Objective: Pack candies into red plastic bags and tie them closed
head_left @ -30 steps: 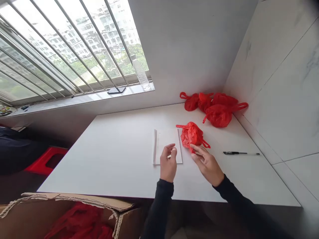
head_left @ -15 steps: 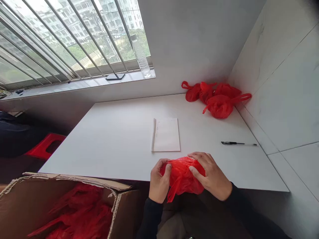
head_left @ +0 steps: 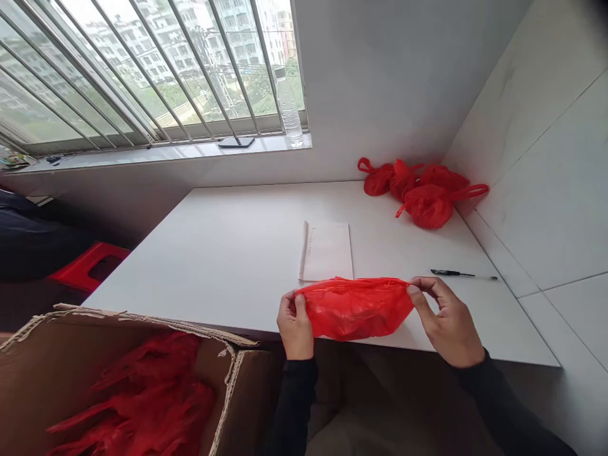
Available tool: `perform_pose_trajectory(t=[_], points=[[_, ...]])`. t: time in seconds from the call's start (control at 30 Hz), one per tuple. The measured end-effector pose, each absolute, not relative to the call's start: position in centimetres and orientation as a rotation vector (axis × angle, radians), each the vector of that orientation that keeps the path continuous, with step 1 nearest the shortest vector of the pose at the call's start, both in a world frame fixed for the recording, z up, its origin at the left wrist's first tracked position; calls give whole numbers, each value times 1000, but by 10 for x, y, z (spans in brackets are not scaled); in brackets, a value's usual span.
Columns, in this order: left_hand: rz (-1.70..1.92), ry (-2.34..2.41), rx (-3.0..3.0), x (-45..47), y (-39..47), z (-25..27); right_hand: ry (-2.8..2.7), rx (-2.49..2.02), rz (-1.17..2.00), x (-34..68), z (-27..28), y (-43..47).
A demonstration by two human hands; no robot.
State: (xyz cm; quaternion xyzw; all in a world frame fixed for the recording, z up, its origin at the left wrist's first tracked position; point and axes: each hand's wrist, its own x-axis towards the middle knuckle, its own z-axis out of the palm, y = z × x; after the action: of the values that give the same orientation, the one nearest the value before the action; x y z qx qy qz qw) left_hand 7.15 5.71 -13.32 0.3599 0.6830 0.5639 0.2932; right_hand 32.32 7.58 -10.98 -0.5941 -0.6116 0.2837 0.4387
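Note:
A red plastic bag (head_left: 358, 309) is stretched sideways between my two hands, just over the near edge of the white table (head_left: 228, 253). My left hand (head_left: 295, 326) pinches its left end between thumb and fingers. At the other end, my right hand (head_left: 449, 320) pinches the upper right corner. The bag's lower part bulges and hangs in folds; what is inside, if anything, cannot be made out. Just beyond the bag lies a white notepad (head_left: 329, 250) with a few small lines of writing, its near edge partly behind the bag.
Several knotted red bags (head_left: 430, 204) sit in the far right corner. A black pen (head_left: 451, 273) lies on the right. At lower left stands an open cardboard box (head_left: 244, 399) with red bags (head_left: 156, 405). A bottle (head_left: 289, 111) and a phone (head_left: 236, 142) rest on the windowsill.
My hands have moved apart, the right one going further right, and the crumpled bag is now spread wide between them. The view has shifted slightly.

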Motion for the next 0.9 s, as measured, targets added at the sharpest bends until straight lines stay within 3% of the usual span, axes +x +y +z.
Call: perform_pose_trajectory(t=[0.17, 0.33, 0.67, 0.9], points=[[1615, 1869, 1257, 93, 37, -127, -1538, -1423, 789, 324, -115, 74], [1294, 1847, 2054, 115, 27, -122, -1811, -1385, 672, 311, -118, 66], [1753, 1979, 1575, 86, 16, -123, -1264, -1364, 818, 330, -132, 52], [1499, 1958, 1853, 103, 3, -96, -1527, -1424, 854, 318, -108, 48]])
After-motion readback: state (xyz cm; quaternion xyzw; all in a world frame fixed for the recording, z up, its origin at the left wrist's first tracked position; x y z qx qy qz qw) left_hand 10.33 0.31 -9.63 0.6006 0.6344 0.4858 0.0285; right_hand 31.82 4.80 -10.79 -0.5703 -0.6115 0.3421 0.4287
